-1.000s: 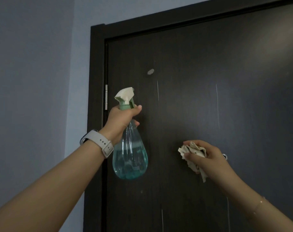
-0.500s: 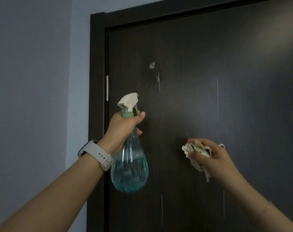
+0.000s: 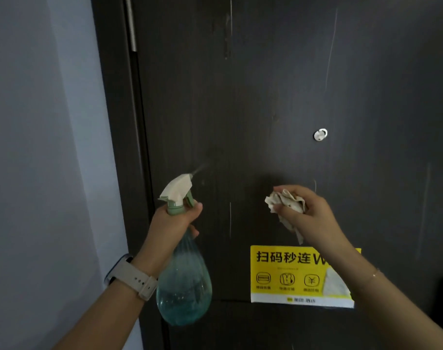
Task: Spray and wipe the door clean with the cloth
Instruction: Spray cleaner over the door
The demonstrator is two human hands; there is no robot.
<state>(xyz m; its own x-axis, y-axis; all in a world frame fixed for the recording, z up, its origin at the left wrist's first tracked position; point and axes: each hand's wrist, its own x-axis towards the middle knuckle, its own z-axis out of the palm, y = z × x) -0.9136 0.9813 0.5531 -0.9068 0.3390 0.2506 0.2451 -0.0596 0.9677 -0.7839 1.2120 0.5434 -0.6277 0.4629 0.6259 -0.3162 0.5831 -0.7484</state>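
The door (image 3: pixel 278 97), a dark brown panel w/ faint wood-grain texture and several thin pale vertical scratches, fills most of the view. A pear-shaped spray bottle (image 3: pixel 183 281) of clear teal-tinted plastic, partly filled w/ liquid, is gripped at its neck by the left hand (image 3: pixel 173 223); the fingers are curled round the green collar and the index finger is laid over the trigger. A pale angular nozzle head tops the bottle, and a thin mist is seen leaving its tip toward the door surface. A crumpled beige cloth (image 3: pixel 287 205), soft and wrinkled w/ a tail hanging below, is bunched in the right hand (image 3: pixel 308 215), held close to the door, approx. level w/ the nozzle; contact w/ the door can't be told. A smartwatch (image 3: pixel 130 279) w/ a matte cream strap is worn on the left wrist. A small round metal peephole (image 3: pixel 320 134) is set in the door above the right hand. A glossy yellow sticker (image 3: pixel 291 274) w/ black characters is stuck flat below the cloth, partly covered by the right forearm. A smooth grey wall (image 3: pixel 38 147) lies left of the dark frame.
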